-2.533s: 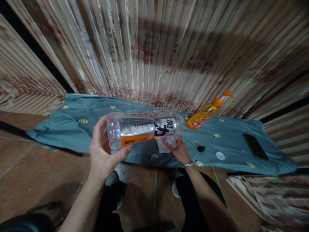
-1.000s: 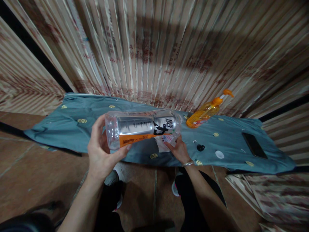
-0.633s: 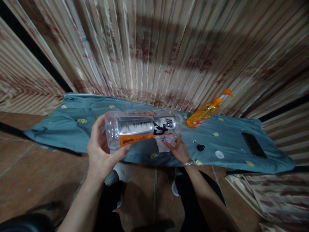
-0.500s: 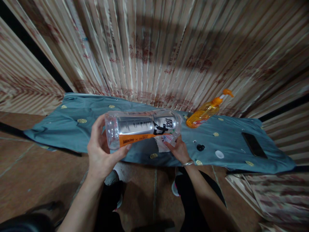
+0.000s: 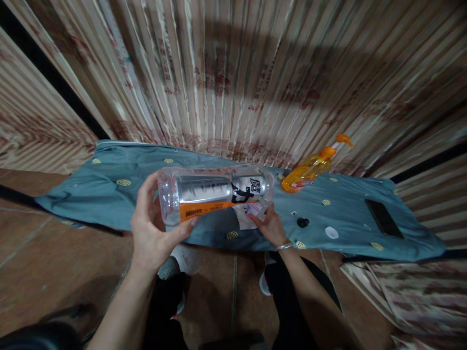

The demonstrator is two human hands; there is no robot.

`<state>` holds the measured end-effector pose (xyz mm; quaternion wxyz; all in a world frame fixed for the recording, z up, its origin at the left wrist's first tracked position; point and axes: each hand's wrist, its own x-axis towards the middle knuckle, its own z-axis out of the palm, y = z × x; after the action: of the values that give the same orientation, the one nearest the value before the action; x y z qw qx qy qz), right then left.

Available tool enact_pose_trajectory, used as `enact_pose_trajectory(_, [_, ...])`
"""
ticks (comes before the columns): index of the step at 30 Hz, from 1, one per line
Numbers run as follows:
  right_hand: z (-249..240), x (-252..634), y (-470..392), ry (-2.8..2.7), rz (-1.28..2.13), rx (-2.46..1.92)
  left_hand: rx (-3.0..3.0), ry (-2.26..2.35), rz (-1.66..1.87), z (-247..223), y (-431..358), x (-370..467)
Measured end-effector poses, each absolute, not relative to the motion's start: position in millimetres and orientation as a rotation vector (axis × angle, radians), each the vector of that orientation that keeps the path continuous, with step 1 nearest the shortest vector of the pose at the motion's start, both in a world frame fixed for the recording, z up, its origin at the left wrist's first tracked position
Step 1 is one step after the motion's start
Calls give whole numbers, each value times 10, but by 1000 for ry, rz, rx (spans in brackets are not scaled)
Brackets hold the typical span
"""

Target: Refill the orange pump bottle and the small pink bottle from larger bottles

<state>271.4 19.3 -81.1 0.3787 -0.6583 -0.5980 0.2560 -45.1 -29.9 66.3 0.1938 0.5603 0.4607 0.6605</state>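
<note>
A large clear plastic bottle (image 5: 204,189) with a silver, orange and black label lies sideways in the air above the cloth-covered table. My left hand (image 5: 155,228) is closed round its base end, thumb along the lower side. At the opposite end, my right hand (image 5: 270,227) grips the bottle, its fingertips partly hidden behind it. A white paper-like piece (image 5: 245,219) with printed marks shows beside the right fingers, below the bottle. Whether the right hand also touches this piece is unclear.
Patterned blue-green cloth (image 5: 134,199) covers the narrow table. An orange pump bottle (image 5: 306,170) stands at the back right. A small black object (image 5: 302,222), a white round piece (image 5: 332,233) and a dark phone (image 5: 384,218) lie on the right. Pleated fabric (image 5: 233,82) hangs behind.
</note>
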Motion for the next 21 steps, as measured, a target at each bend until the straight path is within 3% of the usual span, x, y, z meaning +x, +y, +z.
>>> enact_pose_trajectory(21, [-920, 2747, 215, -1568, 594, -1645, 1747, 1199, 1967, 571, -211, -486])
